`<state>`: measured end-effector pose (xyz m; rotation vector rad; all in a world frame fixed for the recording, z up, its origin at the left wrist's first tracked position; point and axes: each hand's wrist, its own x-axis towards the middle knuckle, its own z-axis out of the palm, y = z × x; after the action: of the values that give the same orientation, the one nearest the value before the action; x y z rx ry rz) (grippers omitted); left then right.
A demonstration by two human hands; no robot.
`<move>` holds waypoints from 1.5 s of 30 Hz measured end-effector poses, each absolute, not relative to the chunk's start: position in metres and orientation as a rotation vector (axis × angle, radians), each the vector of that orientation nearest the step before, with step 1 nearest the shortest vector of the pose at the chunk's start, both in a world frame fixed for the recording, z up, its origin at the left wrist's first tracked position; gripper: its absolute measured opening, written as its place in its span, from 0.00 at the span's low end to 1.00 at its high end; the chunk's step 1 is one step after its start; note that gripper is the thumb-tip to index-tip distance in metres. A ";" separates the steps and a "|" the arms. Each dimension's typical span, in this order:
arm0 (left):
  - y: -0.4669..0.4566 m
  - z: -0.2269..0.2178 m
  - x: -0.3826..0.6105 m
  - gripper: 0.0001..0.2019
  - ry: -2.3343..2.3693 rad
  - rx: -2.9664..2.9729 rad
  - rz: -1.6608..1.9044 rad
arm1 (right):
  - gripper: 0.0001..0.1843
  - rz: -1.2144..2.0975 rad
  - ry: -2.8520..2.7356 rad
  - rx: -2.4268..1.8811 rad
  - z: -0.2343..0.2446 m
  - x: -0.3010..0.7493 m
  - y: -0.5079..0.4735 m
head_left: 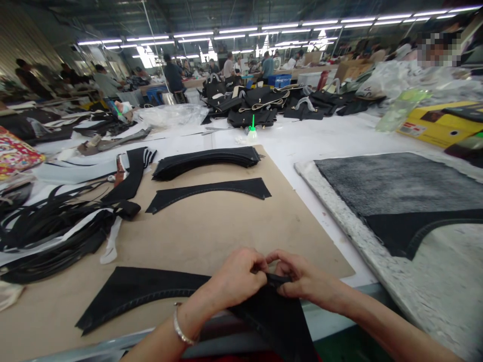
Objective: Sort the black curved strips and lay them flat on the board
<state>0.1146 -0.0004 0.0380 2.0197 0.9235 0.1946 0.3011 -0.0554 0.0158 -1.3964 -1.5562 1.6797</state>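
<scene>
At the table's front edge, my left hand (245,276) and my right hand (298,279) meet, both pinching the upper edge of a black fabric piece (279,319). Its lower part hangs down over the edge toward me. Just left of it, partly behind my left forearm, lies a curved black piece (147,286) with a stitched-looking inner edge. Farther up the brown board (226,226) rests another curved black piece (211,191). Behind that sits a stack of similar black pieces (206,162). My fingertips hide part of the gripped edge.
Black strips (56,236) are heaped at the left. To the right, a pale slab (332,201) carries dark fabric (407,186) and a curved black piece. A green-tipped glue bottle (252,131) stands beyond the board, before piled black bags (260,100). A yellow box (437,123) is at far right.
</scene>
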 end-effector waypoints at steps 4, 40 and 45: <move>0.001 0.037 0.110 0.09 1.002 1.980 0.280 | 0.24 1.739 -1.544 -1.399 0.014 0.305 -0.055; -0.089 -0.025 0.093 0.20 1.085 2.766 0.684 | 0.08 0.298 -2.614 -1.478 0.017 0.279 -0.064; -0.088 -0.025 0.095 0.21 1.084 2.764 0.682 | 0.08 0.186 -2.644 -1.432 0.012 0.281 -0.067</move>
<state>0.0952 -0.0883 -0.0251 2.7639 1.0836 0.6817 0.2809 -0.0666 0.0117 -1.4325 -2.6437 0.1862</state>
